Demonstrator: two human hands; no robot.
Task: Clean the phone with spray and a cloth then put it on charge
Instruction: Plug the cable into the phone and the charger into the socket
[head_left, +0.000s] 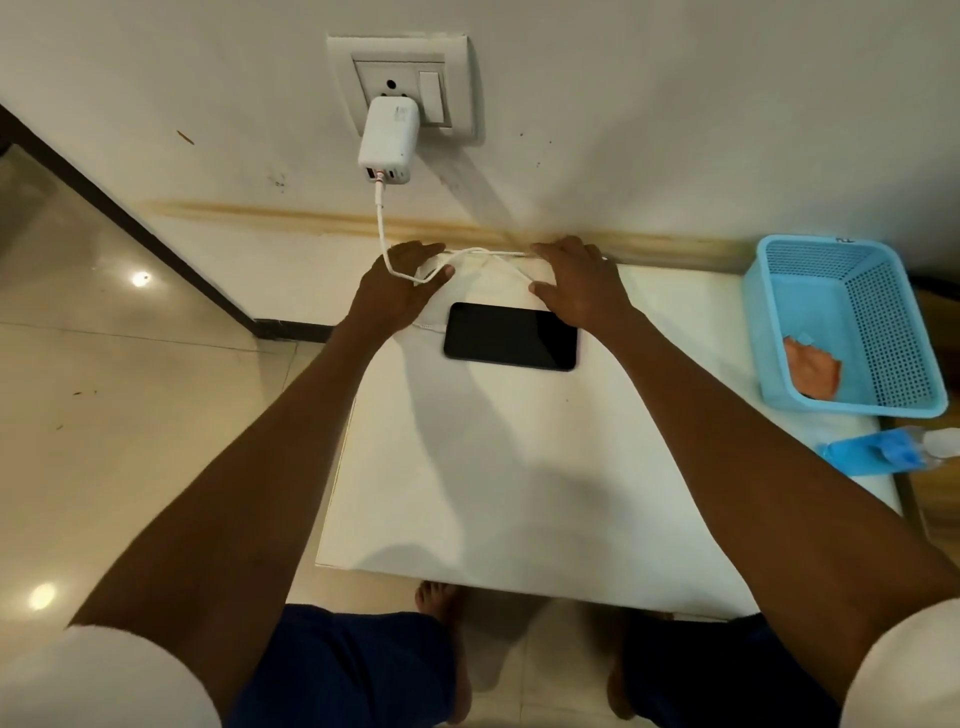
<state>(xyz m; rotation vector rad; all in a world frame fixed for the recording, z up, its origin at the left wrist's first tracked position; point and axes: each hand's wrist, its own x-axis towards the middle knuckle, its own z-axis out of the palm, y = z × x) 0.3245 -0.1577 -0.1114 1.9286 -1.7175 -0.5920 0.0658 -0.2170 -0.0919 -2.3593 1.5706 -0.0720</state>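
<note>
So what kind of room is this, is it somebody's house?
Probably a room in a home. A white charger block sits in a wall socket, the floor is shiny beige tile, and a light blue plastic basket rests on the white table.

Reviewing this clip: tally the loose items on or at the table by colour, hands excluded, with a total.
Blue: 2, the basket and the spray bottle
White: 3, the cloth under the phone, the cable, the charger in the wall socket
Black: 1, the phone
Orange: 1, a cloth in the basket
Total: 7
</note>
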